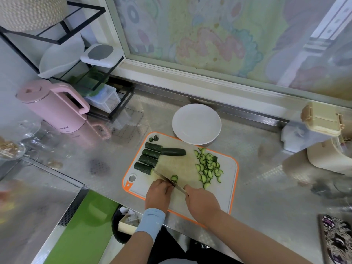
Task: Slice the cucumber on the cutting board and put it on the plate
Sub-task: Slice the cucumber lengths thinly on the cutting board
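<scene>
Cucumber piece (174, 177) between both hands (knife (167, 179) across it)

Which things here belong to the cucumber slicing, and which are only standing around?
For the job: cutting board, knife, cucumber pieces, slices, plate, left hand, right hand.

Only lying about: pink kettle, rack, beige box, patterned phone.
</scene>
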Demonstrator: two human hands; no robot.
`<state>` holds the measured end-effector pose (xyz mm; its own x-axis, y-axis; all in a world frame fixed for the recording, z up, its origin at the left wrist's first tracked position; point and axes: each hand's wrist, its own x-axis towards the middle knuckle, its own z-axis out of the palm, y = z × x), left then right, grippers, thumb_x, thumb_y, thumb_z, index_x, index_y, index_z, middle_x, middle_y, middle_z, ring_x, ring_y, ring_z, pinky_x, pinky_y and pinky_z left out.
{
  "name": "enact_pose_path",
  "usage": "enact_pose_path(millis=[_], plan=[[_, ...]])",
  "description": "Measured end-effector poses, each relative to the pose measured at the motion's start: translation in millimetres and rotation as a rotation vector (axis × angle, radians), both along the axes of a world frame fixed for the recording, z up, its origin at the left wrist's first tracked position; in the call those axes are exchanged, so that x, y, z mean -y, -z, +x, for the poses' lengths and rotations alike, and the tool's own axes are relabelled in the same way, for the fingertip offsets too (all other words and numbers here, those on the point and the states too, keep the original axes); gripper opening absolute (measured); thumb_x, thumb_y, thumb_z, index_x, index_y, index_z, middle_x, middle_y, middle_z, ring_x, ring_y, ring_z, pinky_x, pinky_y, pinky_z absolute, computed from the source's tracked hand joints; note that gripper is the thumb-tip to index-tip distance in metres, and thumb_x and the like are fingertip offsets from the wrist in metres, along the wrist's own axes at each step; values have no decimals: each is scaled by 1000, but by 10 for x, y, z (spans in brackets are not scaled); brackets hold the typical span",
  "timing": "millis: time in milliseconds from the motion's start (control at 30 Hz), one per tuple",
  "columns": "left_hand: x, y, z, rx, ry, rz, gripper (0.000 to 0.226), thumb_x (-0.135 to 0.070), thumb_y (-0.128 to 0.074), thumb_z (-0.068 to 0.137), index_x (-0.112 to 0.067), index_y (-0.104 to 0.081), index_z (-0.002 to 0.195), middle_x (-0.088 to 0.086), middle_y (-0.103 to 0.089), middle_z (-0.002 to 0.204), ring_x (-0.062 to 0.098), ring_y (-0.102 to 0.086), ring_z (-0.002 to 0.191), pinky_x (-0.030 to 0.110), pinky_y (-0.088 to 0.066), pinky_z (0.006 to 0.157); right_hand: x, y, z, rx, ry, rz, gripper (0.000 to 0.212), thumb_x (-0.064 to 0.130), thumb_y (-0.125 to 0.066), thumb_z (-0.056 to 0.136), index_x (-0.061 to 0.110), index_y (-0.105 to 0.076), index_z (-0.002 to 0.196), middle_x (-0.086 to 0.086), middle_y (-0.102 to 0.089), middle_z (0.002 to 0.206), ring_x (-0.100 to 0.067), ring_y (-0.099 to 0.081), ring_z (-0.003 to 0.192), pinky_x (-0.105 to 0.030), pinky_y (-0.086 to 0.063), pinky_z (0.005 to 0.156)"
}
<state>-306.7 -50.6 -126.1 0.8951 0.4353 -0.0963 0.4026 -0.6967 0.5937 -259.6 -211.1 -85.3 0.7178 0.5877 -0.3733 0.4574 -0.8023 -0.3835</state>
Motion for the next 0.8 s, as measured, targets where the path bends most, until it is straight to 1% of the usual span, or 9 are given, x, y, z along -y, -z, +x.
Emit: enact_pose_path(millis=[33,133,233,300,367,500,633,800], plan=[[1,1,-4,2,-7,1,8,-17,-68,83,-14,-75,81,1,-63,81,20,-59,79,31,-50,73,-15,6,5,-1,-2,-3,18,19,-31,102,17,-47,110,-4,-53,73,-29,-55,67,-37,-42,57],[5,4,-15,-4,-10,7,9,-19,-67,84,-14,-74,84,0,-63,83,19,-58,82,30,-50,75,-8,7,15,2,-16,-1,19,19,-32,102,17,-48,112,-4,-53,74,-28,-52,66,-36,-40,57],[16,-9,-19,-13,-23,3,12,-21,-65,86,-14,-74,90,1,-65,89,19,-58,87,25,-46,79,59,-4,10,13,-10,39,23,25,-30,104,19,-49,114,-3,-53,73,-26,-50,64,-36,-40,57],[16,-12,-16,-14,-31,6,13,-21,-64,86,-14,-75,92,1,-66,91,19,-59,89,23,-44,80,115,-12,-18,17,4,70,24,28,-29,104,20,-49,114,-1,-53,71,-25,-50,64,-35,-36,55],[17,-13,-10,-9,-27,22,13,-20,-65,86,-13,-75,91,2,-67,91,21,-59,89,24,-44,80,164,-25,-43,23,10,79,24,29,-29,104,20,-50,112,0,-52,70,-25,-54,67,-35,-33,55],[15,-3,-10,-22,-26,20,14,-22,-64,87,-13,-75,91,1,-66,92,19,-58,90,23,-43,81,223,-56,-57,26,12,83,25,29,-29,104,19,-51,113,-3,-57,73,-25,-55,68,-37,-40,58],[-2,20,-8,-32,-14,15,15,-24,-63,88,-15,-74,90,-1,-65,92,17,-58,91,23,-44,81,239,-80,-58,24,11,74,25,29,-29,104,19,-50,111,-4,-60,76,-25,-56,69,-38,-42,60],[-1,29,-12,-26,-39,-4,13,-22,-64,87,-15,-74,88,-2,-65,90,17,-57,89,20,-41,80,201,-63,-64,19,21,73,23,28,-30,103,18,-50,108,-5,-59,74,-26,-56,68,-36,-38,56]])
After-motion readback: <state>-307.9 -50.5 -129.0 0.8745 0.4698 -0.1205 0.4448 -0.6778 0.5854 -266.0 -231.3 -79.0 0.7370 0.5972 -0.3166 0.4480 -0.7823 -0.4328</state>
